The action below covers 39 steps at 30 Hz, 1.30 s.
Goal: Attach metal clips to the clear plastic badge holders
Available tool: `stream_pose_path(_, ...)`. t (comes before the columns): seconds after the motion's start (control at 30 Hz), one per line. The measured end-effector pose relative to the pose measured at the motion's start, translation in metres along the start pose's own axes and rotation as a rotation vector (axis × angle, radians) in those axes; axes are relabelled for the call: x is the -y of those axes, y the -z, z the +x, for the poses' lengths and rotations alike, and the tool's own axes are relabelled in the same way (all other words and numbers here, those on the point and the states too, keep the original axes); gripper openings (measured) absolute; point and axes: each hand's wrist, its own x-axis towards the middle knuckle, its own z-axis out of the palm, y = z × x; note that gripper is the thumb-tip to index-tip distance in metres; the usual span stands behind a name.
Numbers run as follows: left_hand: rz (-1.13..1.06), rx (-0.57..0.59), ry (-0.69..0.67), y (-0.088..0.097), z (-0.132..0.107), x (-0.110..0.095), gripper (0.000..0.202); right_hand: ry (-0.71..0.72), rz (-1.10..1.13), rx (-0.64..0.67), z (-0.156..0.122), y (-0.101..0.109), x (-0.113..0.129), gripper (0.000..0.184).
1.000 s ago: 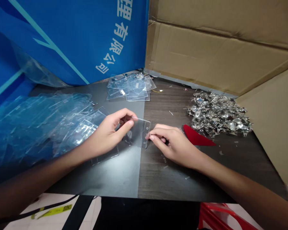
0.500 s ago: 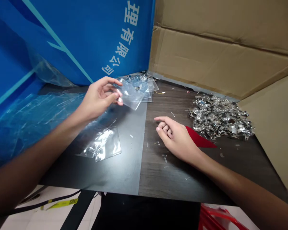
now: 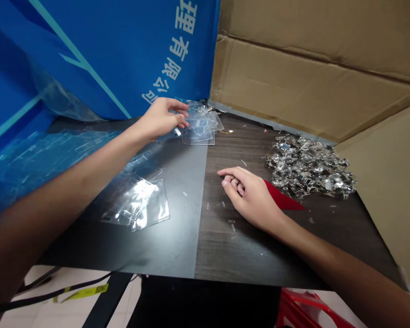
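Note:
My left hand reaches to the back of the table, its fingers apart and holding nothing that I can see. Just beyond its fingertips lies a pile of clear plastic badge holders, with bits of metal among them. My right hand rests over the dark wood table, index finger stretched out and the other fingers curled in; nothing shows in it. Under its far side a red piece sticks out. Close by on the right is a heap of silvery metal clips.
More clear sleeves spread across the left of the table, some under my left forearm. Small clear scraps dot the wood surface. A blue printed panel and cardboard walls stand around the back and right.
My left hand has moved away from me to the back pile. The clear badge holder it held has been let go there. My right hand keeps its pose.

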Motion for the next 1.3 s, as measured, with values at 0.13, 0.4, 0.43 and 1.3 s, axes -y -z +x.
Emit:
stream_pose_path(0.13, 0.267, 0.103, -0.065, 0.003, -0.004, 0.005, 0.047, 0.010, -0.009, 0.009, 0.000, 0.000, 0.000, 0.023)
stream_pose_path(0.4, 0.509, 0.215, -0.184, 0.010, -0.036, -0.018, 0.034, 0.032, -0.359, -0.012, 0.003, 0.011, -0.005, 0.027)
stream_pose_path(0.43, 0.491, 0.222, -0.190, 0.014, -0.042, -0.020, 0.032, 0.025, -0.474, -0.040, 0.003, 0.016, -0.006, 0.027)
stream_pose_path(1.3, 0.720, 0.698, -0.160, 0.064, -0.132, 0.031, 0.059, -0.311, -0.987, -0.108, 0.014, 0.059, -0.024, 0.030)
